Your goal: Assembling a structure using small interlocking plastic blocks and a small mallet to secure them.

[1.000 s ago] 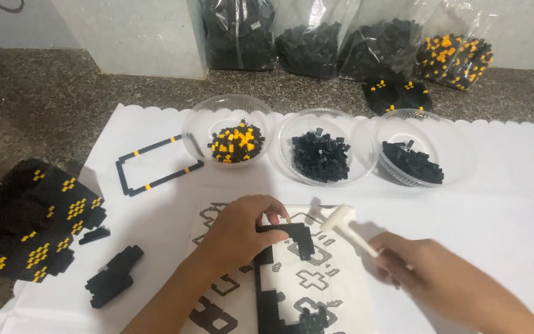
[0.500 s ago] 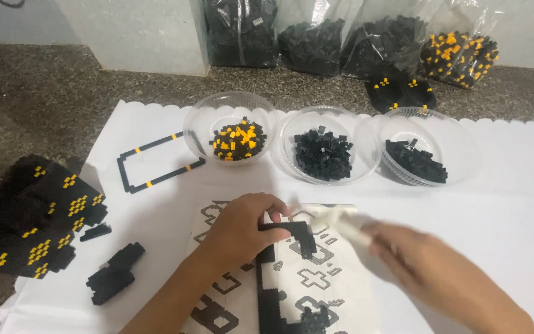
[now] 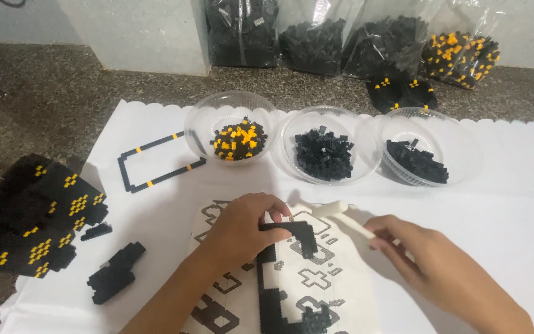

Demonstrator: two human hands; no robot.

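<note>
Item: flat black assembly of small interlocking bricks (image 3: pixel 282 272), lower centre of the frame, lying on a printed black-and-white pattern sheet (image 3: pixel 329 278).

My left hand (image 3: pixel 242 229): grip closed on the assembly's upper corner, pinning it to the sheet.

My right hand (image 3: pixel 431 263): grip clamped on a small white plastic hammer (image 3: pixel 335 213), its head near that corner.

Handling, as I judge it: light, rigid in the piece but liable to snap apart at the seams; best held flat, by its edges.

Also present: three clear plastic bowls (image 3: pixel 332 124) of bricks, upper centre; a black-and-yellow brick block (image 3: pixel 38 216), left.

Obscured: the assembly's lower end is cut off; my fingertips hide the join.
</note>
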